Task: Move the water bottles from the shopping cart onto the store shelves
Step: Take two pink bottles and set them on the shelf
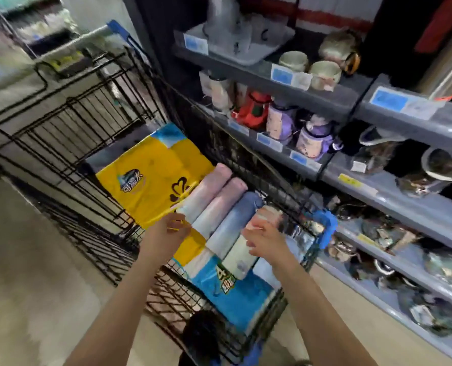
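Note:
Several slim water bottles lie side by side in the black wire shopping cart, on a yellow and blue plastic bag. Two are pink and white, one is blue, and a pale one lies lower down. My left hand hovers at the near end of the left pink bottle, fingers loosely bent, holding nothing. My right hand reaches over the blue bottle's right side, fingers spread. The image is blurred, so contact is unclear.
Grey store shelves run along the right, holding mugs, a red bottle, purple bottles and glass jars. Blue price tags line the shelf edges. The cart's blue corner bumper sits against the shelving. Bare floor lies to the left.

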Motion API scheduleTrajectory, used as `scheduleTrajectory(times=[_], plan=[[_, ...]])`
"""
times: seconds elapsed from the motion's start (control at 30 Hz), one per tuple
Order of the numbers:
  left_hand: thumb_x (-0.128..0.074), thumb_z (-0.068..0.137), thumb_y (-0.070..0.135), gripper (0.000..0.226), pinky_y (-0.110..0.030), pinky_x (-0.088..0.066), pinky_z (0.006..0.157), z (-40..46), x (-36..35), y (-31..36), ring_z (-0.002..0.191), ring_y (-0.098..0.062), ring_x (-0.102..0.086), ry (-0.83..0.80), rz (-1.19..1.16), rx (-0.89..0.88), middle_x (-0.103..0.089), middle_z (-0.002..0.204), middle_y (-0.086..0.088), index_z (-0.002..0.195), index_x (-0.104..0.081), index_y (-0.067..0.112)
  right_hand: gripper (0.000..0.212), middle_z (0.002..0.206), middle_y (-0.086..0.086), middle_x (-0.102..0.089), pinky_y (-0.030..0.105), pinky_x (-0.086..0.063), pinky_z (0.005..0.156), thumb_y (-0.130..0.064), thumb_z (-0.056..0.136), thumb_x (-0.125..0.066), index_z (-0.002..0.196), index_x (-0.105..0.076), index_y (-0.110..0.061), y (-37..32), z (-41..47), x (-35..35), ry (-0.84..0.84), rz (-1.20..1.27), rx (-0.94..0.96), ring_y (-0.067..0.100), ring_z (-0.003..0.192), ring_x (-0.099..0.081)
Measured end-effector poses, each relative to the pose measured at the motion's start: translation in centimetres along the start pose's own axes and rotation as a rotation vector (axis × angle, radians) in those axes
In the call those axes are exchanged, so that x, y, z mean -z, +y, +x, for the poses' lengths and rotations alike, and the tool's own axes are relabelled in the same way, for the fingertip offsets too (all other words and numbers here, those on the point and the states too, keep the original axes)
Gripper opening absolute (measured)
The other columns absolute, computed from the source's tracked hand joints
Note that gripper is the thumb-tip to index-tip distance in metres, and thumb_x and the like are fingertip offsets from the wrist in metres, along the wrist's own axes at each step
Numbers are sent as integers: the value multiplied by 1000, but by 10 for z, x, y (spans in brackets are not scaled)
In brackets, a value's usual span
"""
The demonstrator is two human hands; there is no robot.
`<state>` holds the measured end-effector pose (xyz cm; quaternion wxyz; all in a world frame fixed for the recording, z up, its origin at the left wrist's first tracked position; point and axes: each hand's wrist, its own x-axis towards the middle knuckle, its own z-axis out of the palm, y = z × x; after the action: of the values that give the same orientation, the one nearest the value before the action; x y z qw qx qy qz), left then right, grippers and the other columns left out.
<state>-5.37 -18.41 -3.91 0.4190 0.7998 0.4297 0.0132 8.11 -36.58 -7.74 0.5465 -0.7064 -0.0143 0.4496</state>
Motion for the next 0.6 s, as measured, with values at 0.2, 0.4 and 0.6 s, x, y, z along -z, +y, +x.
scheduleTrajectory(times=[0.2,0.4,0.6], plan=[[-66,88,32,54,-38,-47,85,165,-13,-23,113,-27,-57,-125,141,-100,-57,130,-8,136,-48,13,53,130,10,-52,36,-49,79,-24,89,-66,135,-42,-10,3,75,-66,263,65,-216,24,99,-57],[-69,77,52,85,-45,-44,90,213,-61,-40,122,-36,-46,-254,337,-129,-46,134,-16,142,-32,12,61,127,4,-50,40,-47,98,-29,87,-68,140,-41,-15,-4,111,-97,397,85,-301,25,118,-54],[-71,67,63,76,-36,-44,77,234,-59,-55,106,-27,-54,-288,372,-206,-56,116,-6,125,-50,18,52,134,3,-52,25,-43,72,-36,90,-61,136,-47,-17,-21,143,-117,432,-218,-382,24,118,-53]])
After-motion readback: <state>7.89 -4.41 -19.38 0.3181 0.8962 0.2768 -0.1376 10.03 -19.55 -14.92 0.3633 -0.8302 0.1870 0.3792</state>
